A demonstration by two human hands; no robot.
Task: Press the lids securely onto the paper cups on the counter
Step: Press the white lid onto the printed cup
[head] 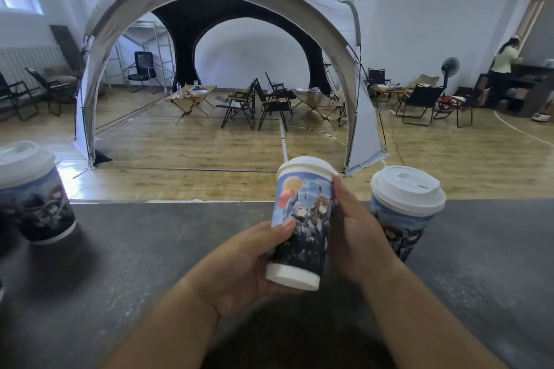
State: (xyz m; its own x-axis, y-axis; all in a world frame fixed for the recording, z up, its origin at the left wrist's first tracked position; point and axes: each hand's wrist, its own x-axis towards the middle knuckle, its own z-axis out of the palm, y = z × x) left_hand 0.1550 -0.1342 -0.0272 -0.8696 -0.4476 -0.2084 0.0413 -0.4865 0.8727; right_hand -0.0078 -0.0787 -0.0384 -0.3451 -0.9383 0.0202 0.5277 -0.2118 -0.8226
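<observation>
Cup in hand: the paper cup (302, 219) is off the desk (135, 249), held between both hands in front of you.
Long axis: near upright, with the lid end up and tipped slightly away and the base towards your wrists.
Left hand: your left hand (248, 260) cradles the lower half, fingers (281, 229) curled round the wall near the base.
Right hand: your right hand (356, 228) grips the cup's right side higher up, one fingertip just under the rim. It is the nearer hand to the lid.
Lid: the white lid (305, 166) sits on the mouth — whether its far edge is snapped down, you can't tell.
Likely next: the lid lies above your right fingers, so press from over the top while the left hand braces.
Look: blue cartoon print, darker lower down, with a white base band.
Others: a right cup (401, 228) and a far-left cup (36, 204) — both lidded, standing on the desk.
</observation>
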